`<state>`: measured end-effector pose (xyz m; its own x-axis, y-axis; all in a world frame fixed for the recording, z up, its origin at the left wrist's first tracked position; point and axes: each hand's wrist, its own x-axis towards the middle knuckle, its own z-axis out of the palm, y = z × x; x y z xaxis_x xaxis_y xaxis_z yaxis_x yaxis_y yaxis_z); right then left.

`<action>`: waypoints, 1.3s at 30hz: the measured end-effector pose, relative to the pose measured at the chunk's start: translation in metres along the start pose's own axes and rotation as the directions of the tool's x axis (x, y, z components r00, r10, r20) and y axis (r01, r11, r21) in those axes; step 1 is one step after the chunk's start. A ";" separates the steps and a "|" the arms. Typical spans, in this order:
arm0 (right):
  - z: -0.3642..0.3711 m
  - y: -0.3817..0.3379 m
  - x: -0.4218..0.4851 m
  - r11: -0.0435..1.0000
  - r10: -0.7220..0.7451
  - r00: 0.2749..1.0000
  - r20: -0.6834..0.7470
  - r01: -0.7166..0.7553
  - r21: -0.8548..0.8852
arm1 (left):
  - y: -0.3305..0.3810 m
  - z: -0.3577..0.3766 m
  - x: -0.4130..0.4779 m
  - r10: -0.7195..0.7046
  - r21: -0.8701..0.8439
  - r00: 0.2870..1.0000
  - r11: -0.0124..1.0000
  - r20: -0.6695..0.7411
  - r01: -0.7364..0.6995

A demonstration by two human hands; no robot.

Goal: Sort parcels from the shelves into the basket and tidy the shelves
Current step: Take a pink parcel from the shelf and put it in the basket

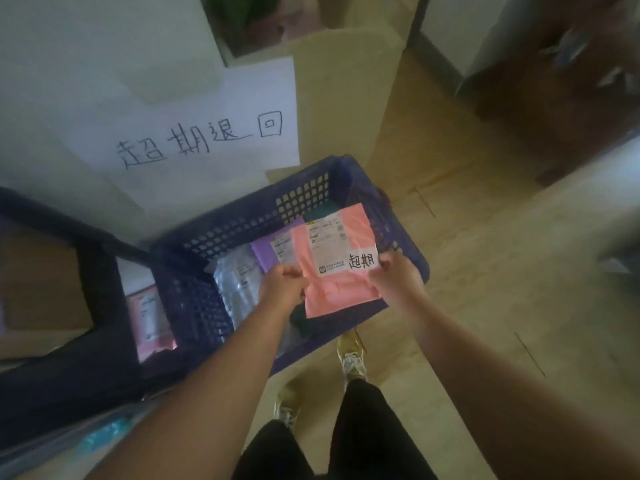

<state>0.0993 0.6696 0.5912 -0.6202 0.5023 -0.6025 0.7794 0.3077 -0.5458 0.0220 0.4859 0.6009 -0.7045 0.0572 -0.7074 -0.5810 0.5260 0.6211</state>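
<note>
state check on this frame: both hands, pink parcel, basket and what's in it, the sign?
pink parcel: label up, held over the basket, not yet let go
left hand: grips the parcel's left edge
right hand: pinches its right edge
basket: on the floor, partly filled
purple parcel: lying in the basket, partly hidden by the pink one
clear bag: lying in the basket
paper sign: hung behind the basket, handwriting legible

— How many parcels are you counting?
— Four are showing plainly: one pink parcel [341, 292], a second pink parcel [149, 317], one purple parcel [263, 252], one clear parcel [239, 285].
— Anything else?
— I'm counting one blue basket [242, 223], one paper sign [207, 133], two shoes [353, 358].
</note>
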 end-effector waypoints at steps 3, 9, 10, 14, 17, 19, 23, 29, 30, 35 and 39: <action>0.006 0.003 0.055 0.995 -0.032 0.999 0.025 0.034 -0.094 | 0.007 0.021 0.029 -0.109 -0.103 0.993 0.989 -0.045 0.104; 0.034 -0.002 0.131 0.965 -0.071 0.993 0.093 0.092 -0.245 | 0.013 0.039 0.073 -0.204 -0.163 0.978 0.967 -0.050 0.194; 0.041 -0.002 0.143 0.962 -0.067 0.991 0.116 0.095 -0.256 | 0.012 0.041 0.083 -0.216 -0.180 0.975 0.962 -0.049 0.204; 0.062 -0.001 0.177 0.953 0.001 0.986 0.166 0.049 -0.298 | 0.018 0.047 0.104 -0.253 -0.187 0.968 0.950 0.007 0.250; 0.069 0.001 0.188 0.930 0.017 0.979 0.203 0.060 -0.363 | 0.019 0.048 0.109 -0.255 -0.167 0.966 0.951 0.044 0.258; 0.067 0.000 0.189 0.920 0.033 0.973 0.227 0.059 -0.387 | 0.019 0.048 0.106 -0.255 -0.157 0.965 0.952 0.059 0.261; 0.065 0.006 0.194 0.919 -0.020 0.957 0.288 0.131 -0.371 | 0.023 0.049 0.092 -0.233 -0.141 0.970 0.960 0.071 0.241; 0.039 -0.009 0.158 0.905 -0.078 0.937 0.340 0.210 -0.371 | 0.014 0.041 0.060 -0.217 -0.103 0.975 0.970 0.053 0.221; 0.036 -0.012 0.150 0.901 -0.094 0.934 0.344 0.227 -0.370 | 0.012 0.038 0.053 -0.218 -0.090 0.974 0.971 0.057 0.222; 0.027 -0.031 0.106 0.861 -0.096 0.897 0.433 0.293 -0.416 | 0.004 0.023 0.015 -0.162 -0.039 0.987 0.986 0.008 0.162; 0.024 -0.035 0.058 0.849 -0.144 0.902 0.407 0.324 -0.418 | -0.015 -0.002 -0.016 -0.109 0.044 0.993 0.993 -0.050 0.111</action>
<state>0.0335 0.6682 0.5612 -0.7074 0.0797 -0.7023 0.4977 0.7616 -0.4150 0.0411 0.4753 0.6035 -0.6565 -0.0425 -0.7531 -0.6369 0.5663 0.5232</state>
